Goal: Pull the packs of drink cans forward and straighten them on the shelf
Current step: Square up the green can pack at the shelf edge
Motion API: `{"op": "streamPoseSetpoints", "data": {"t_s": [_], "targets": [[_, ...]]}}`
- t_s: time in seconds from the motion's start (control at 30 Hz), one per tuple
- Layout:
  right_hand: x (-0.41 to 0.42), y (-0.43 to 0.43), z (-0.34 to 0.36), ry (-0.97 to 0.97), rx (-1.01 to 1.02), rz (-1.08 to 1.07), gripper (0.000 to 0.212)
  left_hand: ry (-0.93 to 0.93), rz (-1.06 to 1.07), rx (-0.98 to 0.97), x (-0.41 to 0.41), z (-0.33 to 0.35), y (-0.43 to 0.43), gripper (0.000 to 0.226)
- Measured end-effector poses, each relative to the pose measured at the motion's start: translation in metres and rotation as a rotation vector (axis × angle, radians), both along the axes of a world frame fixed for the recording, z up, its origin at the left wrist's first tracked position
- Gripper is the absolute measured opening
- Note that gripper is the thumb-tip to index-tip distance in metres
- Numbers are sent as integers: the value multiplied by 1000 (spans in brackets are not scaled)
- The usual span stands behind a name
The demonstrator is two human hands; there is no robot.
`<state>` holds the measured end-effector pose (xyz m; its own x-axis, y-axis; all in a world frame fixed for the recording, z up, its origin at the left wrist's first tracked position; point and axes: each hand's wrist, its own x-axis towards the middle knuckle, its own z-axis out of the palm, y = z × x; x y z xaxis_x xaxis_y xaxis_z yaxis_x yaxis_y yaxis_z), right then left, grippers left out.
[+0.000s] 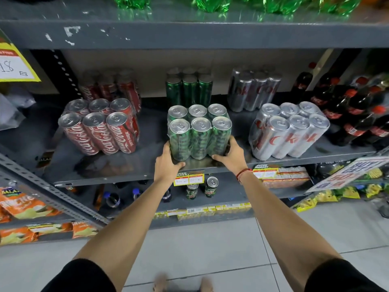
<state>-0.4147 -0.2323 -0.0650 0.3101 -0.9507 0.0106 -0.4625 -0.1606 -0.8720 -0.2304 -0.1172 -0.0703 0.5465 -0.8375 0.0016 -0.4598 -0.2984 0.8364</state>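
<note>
A shrink-wrapped pack of green cans (pixel 199 131) stands near the front edge of the grey shelf (pixel 117 175), in the middle. My left hand (pixel 168 163) grips its lower left corner and my right hand (pixel 232 155) grips its lower right corner. A red cola pack (pixel 99 126) sits to the left, turned at an angle. To the right, a silver can pack (pixel 288 130) also sits askew. Further back stand a second red pack (pixel 113 87), a second green pack (pixel 189 88) and a second silver pack (pixel 254 89).
Dark cola bottles (pixel 355 114) crowd the shelf's right end. Price tags (pixel 188 178) hang on the shelf lip. Loose cans (pixel 211 186) and bottles stand on the shelf below. Snack bags (pixel 23 205) fill the left rack, and green bottles (pixel 210 4) sit on the shelf above.
</note>
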Motion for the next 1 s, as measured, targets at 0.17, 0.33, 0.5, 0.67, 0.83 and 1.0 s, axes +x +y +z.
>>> {"op": "streamPoseSetpoints", "data": {"t_s": [0.17,0.33,0.5,0.67,0.83,1.0], "targets": [[-15,6,-5,30,3,34,89,-24,-1,-38,-9,-5,7,83],[-17,10,-9,11,-12,35,87,-43,-16,-64,-10,-6,14,81],[-19,14,-11,6,-41,31,83,-44,-4,-77,-14,-7,19,81],[-24,11,-13,15,-25,65,83,-87,-3,-53,-14,-7,21,81],[-27,8,-16,21,-23,88,83,-159,-4,-39,-14,-8,23,79],[-28,6,-19,8,-30,100,82,-241,-2,-34,-12,-11,24,76]]}}
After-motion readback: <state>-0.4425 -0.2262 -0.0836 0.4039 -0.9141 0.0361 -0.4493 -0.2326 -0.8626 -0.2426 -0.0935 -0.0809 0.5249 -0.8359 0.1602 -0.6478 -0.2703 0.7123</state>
